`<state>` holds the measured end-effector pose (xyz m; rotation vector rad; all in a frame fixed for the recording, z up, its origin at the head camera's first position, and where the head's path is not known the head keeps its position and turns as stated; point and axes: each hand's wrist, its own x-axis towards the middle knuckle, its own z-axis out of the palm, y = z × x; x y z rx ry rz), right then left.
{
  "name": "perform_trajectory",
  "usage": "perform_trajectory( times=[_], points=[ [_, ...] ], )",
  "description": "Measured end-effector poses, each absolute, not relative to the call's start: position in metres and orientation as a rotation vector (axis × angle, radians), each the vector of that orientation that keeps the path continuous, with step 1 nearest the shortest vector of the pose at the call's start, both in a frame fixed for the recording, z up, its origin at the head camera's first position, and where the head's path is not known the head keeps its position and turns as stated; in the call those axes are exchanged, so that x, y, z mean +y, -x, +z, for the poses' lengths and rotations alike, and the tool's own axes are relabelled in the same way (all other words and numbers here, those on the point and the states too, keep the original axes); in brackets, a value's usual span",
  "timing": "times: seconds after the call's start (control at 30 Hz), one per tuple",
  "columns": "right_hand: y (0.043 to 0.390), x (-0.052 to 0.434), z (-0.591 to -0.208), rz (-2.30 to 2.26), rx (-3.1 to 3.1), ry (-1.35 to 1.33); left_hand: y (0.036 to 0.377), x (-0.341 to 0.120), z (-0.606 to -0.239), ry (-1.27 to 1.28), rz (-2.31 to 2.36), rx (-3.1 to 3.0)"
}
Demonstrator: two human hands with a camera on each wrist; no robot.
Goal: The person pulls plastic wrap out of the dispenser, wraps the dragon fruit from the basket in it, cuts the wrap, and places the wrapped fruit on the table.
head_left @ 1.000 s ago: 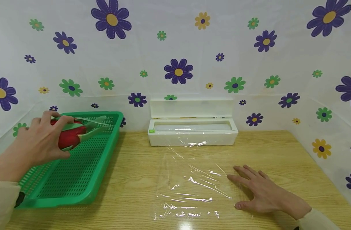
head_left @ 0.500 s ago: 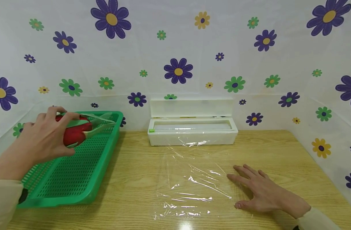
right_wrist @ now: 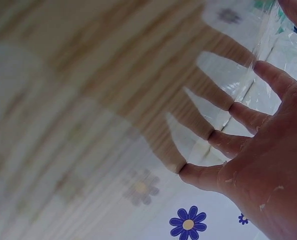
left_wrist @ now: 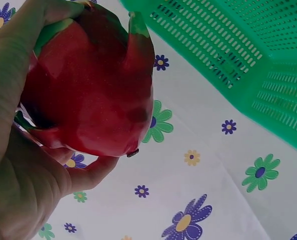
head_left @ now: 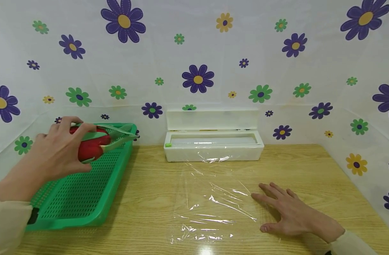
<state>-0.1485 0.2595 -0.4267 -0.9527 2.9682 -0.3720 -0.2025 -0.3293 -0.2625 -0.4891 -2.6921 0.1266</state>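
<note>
clearly, hands (head_left: 286,211) apart, left (head_left: 61,148) gripping dragon fruit (head_left: 91,148)

One dragon fruit (head_left: 90,148), one basket (head_left: 113,180), one box (head_left: 178,155)

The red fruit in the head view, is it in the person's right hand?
No, the left hand grips the red fruit, while the right hand rests on the wooden table.

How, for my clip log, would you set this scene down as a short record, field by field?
Left hand: grips dragon fruit
Dragon fruit: red with green tips; appears above green basket
Right hand: fingers spread, fingertips down by right edge of clear film
Clear film: runs from white box over tabletop
White box: lid raised
</note>
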Motion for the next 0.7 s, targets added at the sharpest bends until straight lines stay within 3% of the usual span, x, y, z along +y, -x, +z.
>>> perform_trajectory(
  times=[0.7],
  points=[
    [0.148,0.26,-0.427,-0.376,2.96,0.957,0.194,-0.298,-0.262,0.595,0.117,-2.615]
  ],
)
